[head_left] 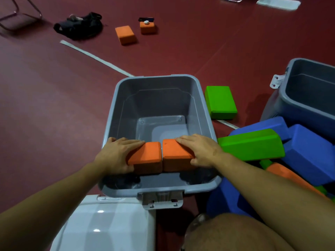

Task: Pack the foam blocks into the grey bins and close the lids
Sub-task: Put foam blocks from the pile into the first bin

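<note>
1. My left hand (117, 154) gripped one orange rectangular foam block (146, 160), and my right hand (201, 151) gripped a second orange foam block (176, 156).
2. Both blocks touched side by side over the open grey plastic bin (116, 113) at the frame centre.
3. Green and blue foam blocks (308, 153) lay piled at the right.

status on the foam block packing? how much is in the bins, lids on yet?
Early. Nothing packed yet: the near grey plastic bin shows a bare floor. In hand: the left hand and right hand each grip an orange foam block over its near end. Left: the green and blue block pile, two orange blocks far off, the second grey bin and both lids; one white lid lies beside the near bin.
</note>
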{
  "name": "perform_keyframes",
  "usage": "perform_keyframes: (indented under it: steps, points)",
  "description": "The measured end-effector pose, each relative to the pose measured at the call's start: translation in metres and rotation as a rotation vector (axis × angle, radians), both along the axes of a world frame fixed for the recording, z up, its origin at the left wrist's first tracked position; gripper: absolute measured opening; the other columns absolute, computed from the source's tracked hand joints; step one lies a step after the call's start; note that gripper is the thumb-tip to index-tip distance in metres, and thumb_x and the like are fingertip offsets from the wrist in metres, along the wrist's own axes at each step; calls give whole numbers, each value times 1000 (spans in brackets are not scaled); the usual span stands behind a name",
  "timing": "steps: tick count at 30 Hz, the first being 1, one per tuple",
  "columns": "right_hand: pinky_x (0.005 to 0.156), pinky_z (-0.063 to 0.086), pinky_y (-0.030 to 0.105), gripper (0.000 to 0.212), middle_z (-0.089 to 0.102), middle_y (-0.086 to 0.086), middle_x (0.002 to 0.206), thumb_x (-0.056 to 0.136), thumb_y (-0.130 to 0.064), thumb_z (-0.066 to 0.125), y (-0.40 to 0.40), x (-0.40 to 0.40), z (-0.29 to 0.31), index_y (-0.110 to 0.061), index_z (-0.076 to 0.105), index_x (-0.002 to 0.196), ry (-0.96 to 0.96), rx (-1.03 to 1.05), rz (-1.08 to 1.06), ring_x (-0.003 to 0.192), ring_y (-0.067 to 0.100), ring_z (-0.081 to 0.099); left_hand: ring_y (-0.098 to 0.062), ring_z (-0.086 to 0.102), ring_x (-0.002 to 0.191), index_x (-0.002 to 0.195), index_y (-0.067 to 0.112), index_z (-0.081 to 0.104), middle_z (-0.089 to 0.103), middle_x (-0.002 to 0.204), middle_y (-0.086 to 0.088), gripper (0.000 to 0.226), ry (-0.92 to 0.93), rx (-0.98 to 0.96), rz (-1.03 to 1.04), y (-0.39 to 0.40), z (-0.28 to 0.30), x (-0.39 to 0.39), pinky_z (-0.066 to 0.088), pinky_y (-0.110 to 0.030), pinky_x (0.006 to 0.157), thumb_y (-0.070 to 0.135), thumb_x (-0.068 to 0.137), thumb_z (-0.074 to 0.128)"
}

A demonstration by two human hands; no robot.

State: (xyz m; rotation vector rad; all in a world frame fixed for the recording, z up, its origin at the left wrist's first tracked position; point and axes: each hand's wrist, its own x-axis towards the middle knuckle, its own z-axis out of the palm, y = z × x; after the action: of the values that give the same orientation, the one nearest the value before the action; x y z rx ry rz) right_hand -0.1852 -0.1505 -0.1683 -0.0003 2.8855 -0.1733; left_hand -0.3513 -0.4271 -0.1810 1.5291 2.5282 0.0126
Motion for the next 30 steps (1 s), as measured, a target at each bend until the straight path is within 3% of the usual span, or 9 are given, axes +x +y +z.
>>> perform_keyframes:
  steps: [3,9,30]
  points:
    - [96,44,39,91,35,-4,144,75,-38,71,1,0,-6,-39,20,151,13,0,-50,123,24,46,-19,57,116,147,38,36,52,138,6,93,9,-4,-2,0,-1,0,42,-45,92,61,62,66]
    - [106,33,40,90,38,-2,145,76,-43,68,2,-1,-12,-37,20,152,63,54,-18,126,24,40,-19,55,121,148,39,34,51,141,7,89,-6,-9,5,-1,-2,1,43,-44,96,61,67,66]
    - [102,40,41,90,39,-5,141,76,-43,73,0,0,-14,-42,21,150,30,77,-9,122,21,41,-20,60,116,149,42,32,52,142,8,91,-27,-60,18,0,-4,1,50,-43,93,65,67,63]
